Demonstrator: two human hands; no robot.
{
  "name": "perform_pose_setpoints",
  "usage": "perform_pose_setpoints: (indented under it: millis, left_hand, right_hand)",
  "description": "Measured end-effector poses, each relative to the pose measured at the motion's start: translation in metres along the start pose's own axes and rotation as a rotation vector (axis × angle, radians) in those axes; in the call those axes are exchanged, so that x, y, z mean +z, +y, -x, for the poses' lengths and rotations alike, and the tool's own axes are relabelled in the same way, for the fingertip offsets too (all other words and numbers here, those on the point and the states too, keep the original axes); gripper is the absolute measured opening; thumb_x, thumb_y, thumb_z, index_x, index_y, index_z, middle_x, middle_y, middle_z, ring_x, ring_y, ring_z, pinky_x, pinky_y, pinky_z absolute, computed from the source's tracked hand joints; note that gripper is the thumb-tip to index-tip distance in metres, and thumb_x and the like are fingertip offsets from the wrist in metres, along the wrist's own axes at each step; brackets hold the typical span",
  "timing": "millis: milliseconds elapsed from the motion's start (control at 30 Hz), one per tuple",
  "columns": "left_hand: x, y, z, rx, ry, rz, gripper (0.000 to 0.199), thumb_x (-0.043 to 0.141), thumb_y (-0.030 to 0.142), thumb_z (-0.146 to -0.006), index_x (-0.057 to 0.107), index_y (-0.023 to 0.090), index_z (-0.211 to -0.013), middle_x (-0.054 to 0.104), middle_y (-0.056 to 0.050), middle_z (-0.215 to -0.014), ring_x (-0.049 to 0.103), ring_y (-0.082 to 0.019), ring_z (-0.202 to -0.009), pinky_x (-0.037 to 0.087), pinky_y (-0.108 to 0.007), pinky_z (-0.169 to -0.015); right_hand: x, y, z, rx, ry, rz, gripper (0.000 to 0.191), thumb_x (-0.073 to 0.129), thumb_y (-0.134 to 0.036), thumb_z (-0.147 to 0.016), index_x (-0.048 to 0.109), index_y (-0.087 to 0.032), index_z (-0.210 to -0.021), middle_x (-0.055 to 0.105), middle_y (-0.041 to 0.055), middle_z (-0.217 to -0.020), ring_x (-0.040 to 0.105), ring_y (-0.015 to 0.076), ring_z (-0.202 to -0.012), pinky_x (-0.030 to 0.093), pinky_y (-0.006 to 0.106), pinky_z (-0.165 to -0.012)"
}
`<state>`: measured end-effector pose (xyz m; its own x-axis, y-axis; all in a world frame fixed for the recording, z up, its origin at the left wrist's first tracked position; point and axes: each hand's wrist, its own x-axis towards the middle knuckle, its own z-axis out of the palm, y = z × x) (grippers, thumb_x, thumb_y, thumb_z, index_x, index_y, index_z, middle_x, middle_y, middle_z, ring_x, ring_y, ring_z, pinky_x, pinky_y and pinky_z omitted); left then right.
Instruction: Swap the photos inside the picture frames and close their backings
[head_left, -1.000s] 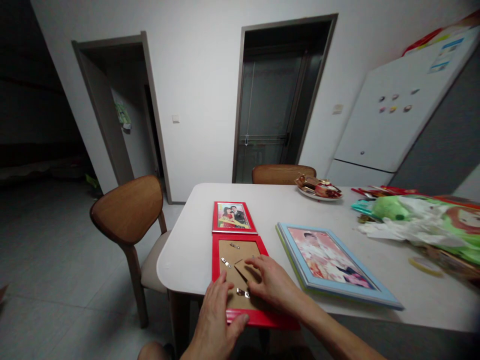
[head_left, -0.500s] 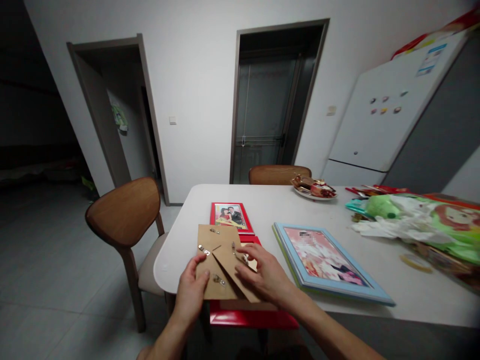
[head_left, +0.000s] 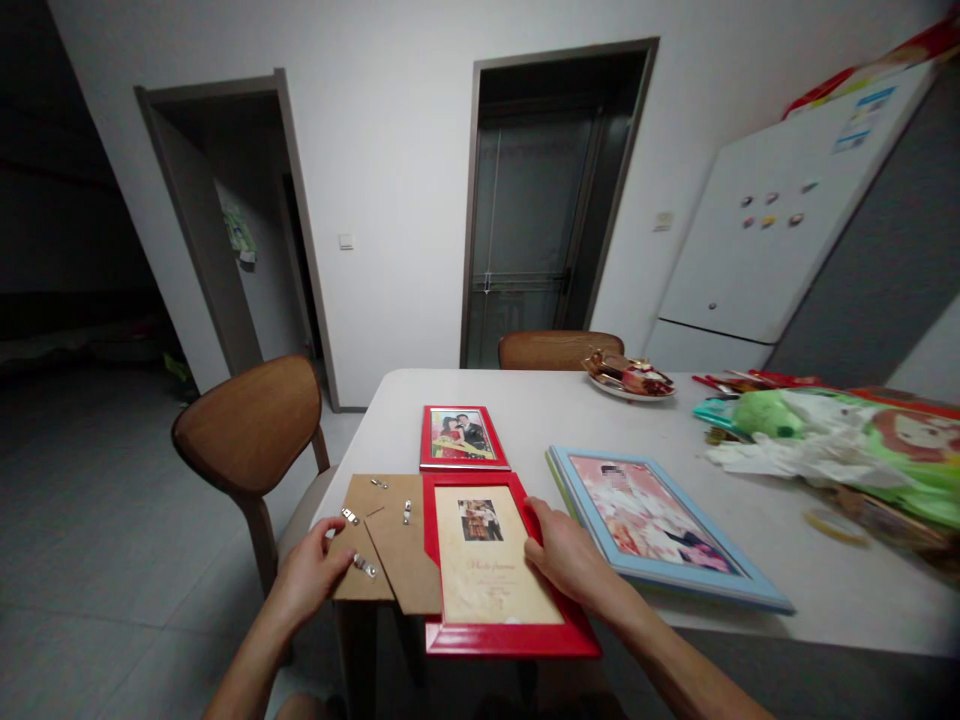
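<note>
My left hand (head_left: 316,568) is closed at the left edge of a brown backing board (head_left: 401,550), thumb on top. Small metal turn clips and a loose-angled stand flap show on this board. Right beside it, partly over its edge, a red photo frame (head_left: 514,638) faces up at the table's front edge. Behind its pane is a cream insert sheet (head_left: 487,590) with a small picture. My right hand (head_left: 566,555) grips the frame's right side, thumb on the front; some fingertips are hidden.
Another red photo frame (head_left: 465,437) with a couple's picture lies just behind. To the right rests a stack topped by a light blue frame (head_left: 671,520). Farther off are a plate (head_left: 630,395), plastic packaging (head_left: 810,440) and a tape roll (head_left: 836,528). A chair (head_left: 251,430) stands left.
The backing board has moved left and down, off the red frame, uncovering its insert sheet. My right hand has left the board's flap and moved to the frame's right side.
</note>
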<state>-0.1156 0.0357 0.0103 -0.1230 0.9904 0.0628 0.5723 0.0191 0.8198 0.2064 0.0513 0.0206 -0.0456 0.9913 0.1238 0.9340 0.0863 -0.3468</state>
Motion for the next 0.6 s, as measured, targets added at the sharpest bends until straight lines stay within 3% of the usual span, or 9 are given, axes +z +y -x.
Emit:
perform_pose_setpoints:
  millis: [67,133,267,367,433,533,600]
  left_hand:
    - [-0.003,-0.004,-0.001,-0.003,0.041,-0.082,0.033,0.054,0.033,-0.063,0.054,0.018,-0.093,0.057,0.004,-0.058,0.057,-0.018,-0.058,0.042,-0.026,-0.054]
    - [-0.005,-0.003,-0.001,0.000,0.088,-0.154,0.033,0.055,0.031,-0.062,0.055,0.019,-0.092,0.059,0.001,-0.068,0.058,-0.021,-0.068,0.042,-0.029,-0.061]
    - [0.004,0.019,0.009,0.100,0.164,-0.228,0.036,0.053,0.027,-0.065,0.052,0.016,-0.099,0.056,-0.008,-0.099,0.051,-0.024,-0.097,0.038,-0.035,-0.082]
    - [0.031,0.053,0.029,0.273,0.085,-0.129,0.037,0.049,0.024,-0.069,0.048,0.017,-0.106,0.052,-0.008,-0.110,0.048,-0.021,-0.104,0.036,-0.037,-0.089]
    - [0.054,0.076,0.045,0.370,-0.007,-0.077,0.041,0.053,0.022,-0.068,0.048,0.018,-0.108,0.048,-0.009,-0.118,0.041,-0.022,-0.112,0.032,-0.039,-0.095]
    - [0.084,0.102,0.063,0.482,-0.106,-0.057,0.052,0.061,0.022,-0.062,0.045,0.018,-0.112,0.043,-0.011,-0.125,0.039,-0.025,-0.114,0.033,-0.042,-0.096]
    - [0.098,0.112,0.067,0.567,-0.104,-0.066,0.054,0.061,0.020,-0.062,0.044,0.017,-0.113,0.042,-0.012,-0.126,0.038,-0.026,-0.114,0.033,-0.044,-0.095]
  right_hand:
    - [0.000,0.003,-0.003,0.013,0.012,-0.039,0.054,0.043,-0.015,-0.066,0.037,-0.007,-0.119,0.059,0.0164,-0.095,0.056,0.0225,-0.084,0.038,0.029,-0.072]
    - [-0.001,0.006,-0.004,0.045,0.026,-0.123,0.059,0.043,-0.016,-0.065,0.033,-0.007,-0.122,0.058,0.0169,-0.099,0.056,0.0229,-0.085,0.039,0.031,-0.073]
    - [-0.008,0.001,-0.001,0.135,-0.069,-0.602,0.064,0.036,-0.017,-0.066,0.021,-0.011,-0.129,0.061,0.0119,-0.099,0.061,0.0184,-0.075,0.044,0.029,-0.067]
    - [-0.018,-0.010,0.005,0.210,-0.193,-1.053,0.072,0.033,-0.018,-0.067,0.001,-0.015,-0.132,0.064,0.0079,-0.092,0.062,0.0172,-0.065,0.047,0.029,-0.058]
    - [-0.026,-0.018,0.009,0.243,-0.204,-1.213,0.078,0.036,-0.019,-0.067,-0.005,-0.016,-0.133,0.064,0.0079,-0.092,0.063,0.0178,-0.064,0.047,0.030,-0.057]
    - [-0.034,-0.026,0.012,0.230,-0.178,-1.248,0.081,0.043,-0.023,-0.067,-0.003,-0.016,-0.133,0.064,0.0077,-0.092,0.062,0.0178,-0.064,0.048,0.030,-0.057]
    - [-0.037,-0.029,0.013,0.212,-0.163,-1.211,0.082,0.048,-0.029,-0.067,0.002,-0.017,-0.133,0.064,0.0067,-0.088,0.061,0.0167,-0.059,0.048,0.030,-0.056]
